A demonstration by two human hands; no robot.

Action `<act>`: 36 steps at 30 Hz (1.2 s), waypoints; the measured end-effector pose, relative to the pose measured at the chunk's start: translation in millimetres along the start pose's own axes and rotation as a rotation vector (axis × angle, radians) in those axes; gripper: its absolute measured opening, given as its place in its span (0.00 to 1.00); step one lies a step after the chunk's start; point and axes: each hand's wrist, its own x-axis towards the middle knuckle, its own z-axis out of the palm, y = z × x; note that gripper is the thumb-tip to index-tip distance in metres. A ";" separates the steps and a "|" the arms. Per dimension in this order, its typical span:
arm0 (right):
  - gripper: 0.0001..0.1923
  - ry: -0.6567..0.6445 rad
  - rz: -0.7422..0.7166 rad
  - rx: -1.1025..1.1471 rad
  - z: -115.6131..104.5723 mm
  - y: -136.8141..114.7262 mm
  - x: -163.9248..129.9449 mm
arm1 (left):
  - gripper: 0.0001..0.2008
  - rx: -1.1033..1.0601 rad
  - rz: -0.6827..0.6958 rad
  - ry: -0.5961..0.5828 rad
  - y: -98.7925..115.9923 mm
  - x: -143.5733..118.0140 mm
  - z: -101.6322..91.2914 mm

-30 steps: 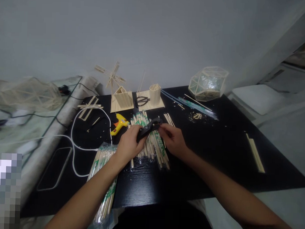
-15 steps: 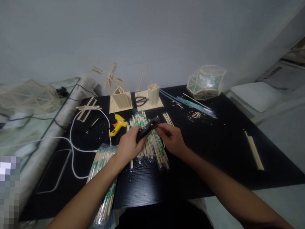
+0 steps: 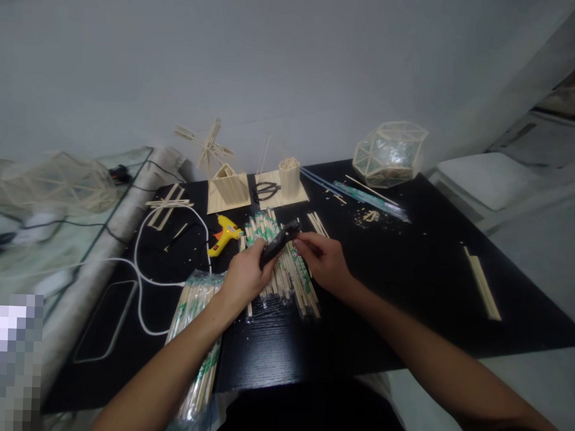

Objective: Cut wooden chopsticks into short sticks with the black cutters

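My left hand (image 3: 246, 272) is wrapped round a black hand tool (image 3: 278, 243), perhaps a cutter, whose exact kind I cannot make out. The tool slants up to the right, over a loose heap of wooden chopsticks (image 3: 282, 273) in green-printed clear wrappers. Close to its far end, my right hand (image 3: 327, 262) has thumb and fingers pinched together. What they pinch is too small or hidden to name. A yellow glue gun (image 3: 224, 235) lies left of the heap. Below my left forearm is a packed bundle of wrapped chopsticks (image 3: 201, 369).
Behind stand a stick windmill model (image 3: 229, 187), a round stick tower (image 3: 289, 176) and black-handled scissors (image 3: 266, 189). A faceted stick frame (image 3: 391, 155) sits at the back right. A white cable (image 3: 140, 317) loops at left. Bare chopsticks (image 3: 483, 286) lie at right.
The whole view has shifted slightly to the right. Both hands keep nearly the same pose, and the black tool stays in my left hand.
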 end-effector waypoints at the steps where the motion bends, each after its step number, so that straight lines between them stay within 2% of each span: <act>1: 0.11 0.003 -0.001 0.000 0.0 0.0 0.0 | 0.11 0.017 -0.005 -0.002 0.2 0.1 0.4; 9: 0.12 0.006 -0.014 -0.008 0.5 3.5 0.5 | 0.06 0.211 -0.073 -0.075 6.8 1.1 -5.1; 14: 0.12 -0.022 -0.024 0.002 -0.6 2.1 1.1 | 0.10 0.287 -0.093 -0.083 7.5 -0.6 -6.4; 29: 0.15 -0.113 -0.039 -0.006 -4.9 -5.5 4.0 | 0.11 0.121 -0.059 -0.006 -0.9 2.6 -6.5; 34: 0.13 -0.081 -0.045 -0.041 -8.3 -7.9 2.3 | 0.11 0.199 -0.088 -0.051 0.2 3.1 -6.9; 36: 0.12 -0.044 -0.093 -0.108 -10.8 -11.6 0.9 | 0.11 0.268 -0.099 -0.080 2.3 3.0 -7.7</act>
